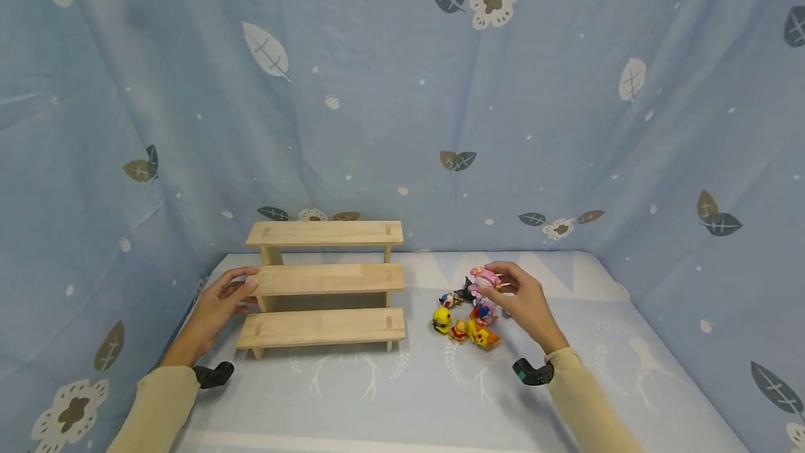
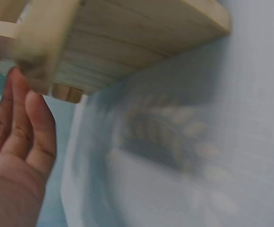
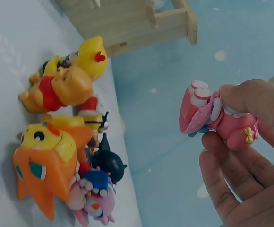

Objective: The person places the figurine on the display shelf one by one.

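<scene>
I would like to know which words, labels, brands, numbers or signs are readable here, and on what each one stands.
None can be read.
Cloth: faint letter-like marks at the right, too blurred to read.
Shelf: no readable text.
Pink toy: no readable text.
</scene>
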`<state>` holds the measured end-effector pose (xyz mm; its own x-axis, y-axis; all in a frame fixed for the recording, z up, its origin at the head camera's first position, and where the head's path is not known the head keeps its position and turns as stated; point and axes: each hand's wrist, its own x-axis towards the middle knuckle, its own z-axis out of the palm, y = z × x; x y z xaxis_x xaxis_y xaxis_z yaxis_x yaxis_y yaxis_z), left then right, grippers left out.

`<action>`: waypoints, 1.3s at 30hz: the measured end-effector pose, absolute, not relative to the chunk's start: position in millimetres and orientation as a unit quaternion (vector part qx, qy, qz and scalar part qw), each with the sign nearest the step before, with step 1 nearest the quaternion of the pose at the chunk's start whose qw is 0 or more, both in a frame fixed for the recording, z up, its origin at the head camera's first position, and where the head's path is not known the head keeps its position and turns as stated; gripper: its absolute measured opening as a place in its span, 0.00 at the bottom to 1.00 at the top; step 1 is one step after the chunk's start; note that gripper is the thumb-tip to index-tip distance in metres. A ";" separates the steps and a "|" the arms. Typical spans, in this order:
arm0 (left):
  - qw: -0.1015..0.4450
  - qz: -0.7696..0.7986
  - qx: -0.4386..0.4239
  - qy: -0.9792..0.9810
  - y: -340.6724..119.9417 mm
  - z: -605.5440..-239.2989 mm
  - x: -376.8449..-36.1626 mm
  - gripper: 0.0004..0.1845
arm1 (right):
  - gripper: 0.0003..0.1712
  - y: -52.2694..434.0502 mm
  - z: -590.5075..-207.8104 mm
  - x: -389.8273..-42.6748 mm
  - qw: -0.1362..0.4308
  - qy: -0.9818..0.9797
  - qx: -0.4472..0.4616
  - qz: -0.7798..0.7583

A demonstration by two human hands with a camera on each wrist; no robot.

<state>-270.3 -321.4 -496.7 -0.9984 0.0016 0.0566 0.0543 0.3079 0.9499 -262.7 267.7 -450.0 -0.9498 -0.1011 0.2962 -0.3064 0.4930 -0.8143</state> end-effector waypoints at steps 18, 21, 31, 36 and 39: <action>0.028 -0.606 -0.031 -0.795 -323.1 -504.2 -276.6 0.29 | 0.24 237.6 -440.0 -277.6 0.107 -0.848 0.165 0.492; 0.027 -0.607 -0.030 -0.794 -323.0 -504.4 -276.3 0.28 | 0.24 234.0 -439.4 -280.4 0.106 -0.849 0.171 0.488; 0.026 -0.595 -0.022 -0.803 -323.2 -503.8 -274.4 0.29 | 0.25 215.6 -431.5 -287.5 0.107 -0.838 0.192 0.499; 0.014 -0.595 -0.026 -0.803 -325.7 -504.0 -273.8 0.29 | 0.24 204.6 -428.0 -291.3 0.099 -0.836 0.206 0.498; 0.015 -0.594 -0.034 -0.804 -327.4 -503.6 -274.5 0.29 | 0.24 198.1 -426.1 -295.3 0.097 -0.835 0.209 0.499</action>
